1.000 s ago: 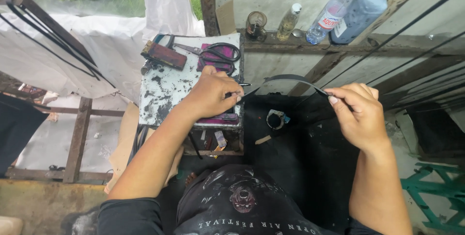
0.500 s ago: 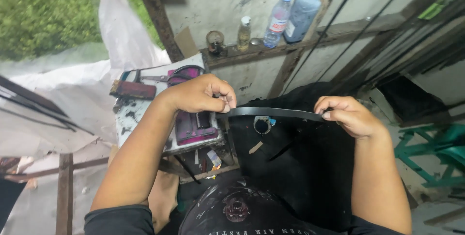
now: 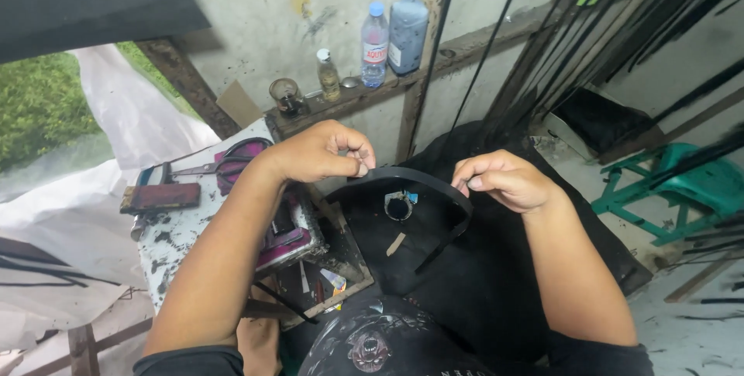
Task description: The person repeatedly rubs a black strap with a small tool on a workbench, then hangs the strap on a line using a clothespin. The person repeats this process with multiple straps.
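**Both hands pinch a bent black strip over the lap**

Left hand (image 3: 322,151) fingers closed together, pinching one end of black strip (image 3: 418,178). Right hand (image 3: 504,181) clamped on the other end; strip arches between them, then bends down past the right hand. Held above black cloth (image 3: 480,283) on the lap.

Containers on wooden ledge (image 3: 465,50): clear water bottle (image 3: 374,44), blue cap, contents unclear; larger blue bottle (image 3: 407,33) just beside it, contents hidden; small bottle (image 3: 328,76) with yellowish liquid; glass jar (image 3: 287,98), dark inside. Scissors (image 3: 232,165) lie on the spattered board (image 3: 174,232) to the left.

Black strip (image 3: 418,178), green stool (image 3: 682,190)
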